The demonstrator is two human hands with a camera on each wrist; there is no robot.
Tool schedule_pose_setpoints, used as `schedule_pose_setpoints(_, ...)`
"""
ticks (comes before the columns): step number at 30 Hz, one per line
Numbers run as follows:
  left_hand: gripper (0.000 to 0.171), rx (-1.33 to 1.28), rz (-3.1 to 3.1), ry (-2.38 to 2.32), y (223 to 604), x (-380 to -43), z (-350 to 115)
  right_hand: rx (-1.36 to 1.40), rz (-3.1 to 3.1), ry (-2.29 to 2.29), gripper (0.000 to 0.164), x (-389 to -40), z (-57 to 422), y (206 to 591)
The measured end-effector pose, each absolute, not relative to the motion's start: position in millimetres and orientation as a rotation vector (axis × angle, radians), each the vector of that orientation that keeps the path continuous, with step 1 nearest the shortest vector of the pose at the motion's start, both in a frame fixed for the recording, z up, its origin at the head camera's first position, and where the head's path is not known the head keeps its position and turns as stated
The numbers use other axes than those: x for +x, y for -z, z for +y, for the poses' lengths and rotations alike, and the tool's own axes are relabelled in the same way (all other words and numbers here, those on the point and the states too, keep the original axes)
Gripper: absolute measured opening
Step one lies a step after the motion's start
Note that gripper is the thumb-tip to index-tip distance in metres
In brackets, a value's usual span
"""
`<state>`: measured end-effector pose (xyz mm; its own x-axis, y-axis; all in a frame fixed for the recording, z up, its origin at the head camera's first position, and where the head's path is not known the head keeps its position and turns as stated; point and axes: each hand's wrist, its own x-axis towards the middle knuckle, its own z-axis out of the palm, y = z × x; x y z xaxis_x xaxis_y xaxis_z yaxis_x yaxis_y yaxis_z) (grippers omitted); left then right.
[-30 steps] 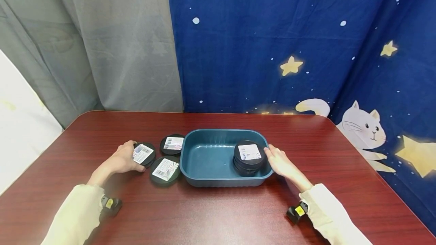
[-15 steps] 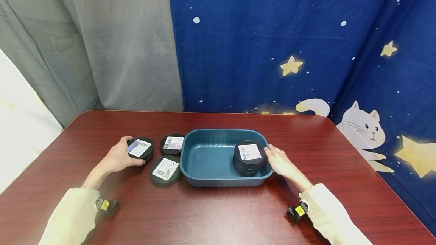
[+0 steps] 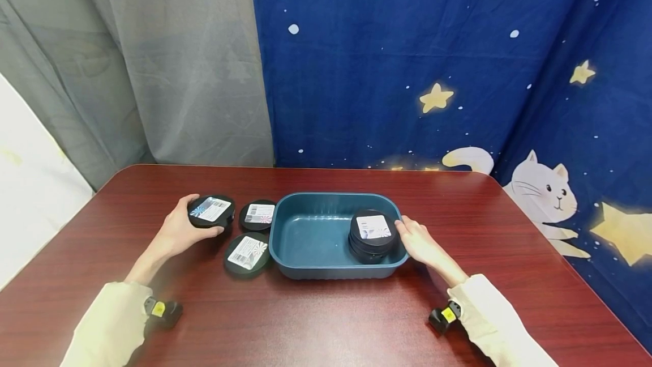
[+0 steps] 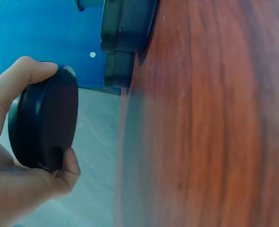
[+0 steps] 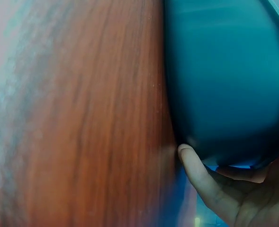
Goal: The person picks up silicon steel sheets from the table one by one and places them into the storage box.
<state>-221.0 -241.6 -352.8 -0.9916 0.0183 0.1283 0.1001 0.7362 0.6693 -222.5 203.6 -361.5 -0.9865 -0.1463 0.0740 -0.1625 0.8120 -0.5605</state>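
Note:
My left hand (image 3: 175,232) holds a flat round black jar (image 3: 206,208) with a white label on top. In the left wrist view the thumb and fingers pinch this jar (image 4: 44,118) across its rim, and it hangs apart from the table. My right hand (image 3: 419,242) grips the right end of a blue-green oblong basin (image 3: 331,274). In the right wrist view the thumb lies at the basin's (image 5: 229,75) lower edge, with fingers partly hidden behind its wall. A labelled black jar (image 3: 374,227) lies inside the basin, on the right; it may be a stack.
Two more labelled black jars lie left of the basin: a rear jar (image 3: 258,216) close to its wall and a front jar (image 3: 247,255). A reddish-brown table (image 3: 326,321) carries everything. Blue and grey curtains (image 3: 356,72) hang behind it.
My left hand has picked up the jar from beside the others, drawn it slightly left, then raised it. The right hand and basin have stayed put.

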Motion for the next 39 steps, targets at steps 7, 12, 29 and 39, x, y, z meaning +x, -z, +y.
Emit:
schedule_pose_setpoints(7, 0.092, -0.109, -2.737, 1.157, 351.7, -220.3, -237.8, 0.253, -2.967, -0.916, 0.032, -222.3, 203.3, 360.1)
schedule_pose_setpoints(12, 0.089, -0.138, -2.672, 1.233, 350.7, -218.5, -232.0, 0.251, -2.971, -0.916, 0.033, -222.3, 203.3, 360.0)
schedule_pose_setpoints(29, 0.079, -0.444, -2.508, 1.434, 352.2, -212.9, -201.0, 0.257, -2.965, -0.9, 0.033, -222.2, 203.7, 360.5)
schedule_pose_setpoints(39, 0.077, -0.656, -2.435, 1.51, 351.6, -215.4, -180.3, 0.271, -2.963, -0.914, 0.035, -222.2, 204.4, 361.1)
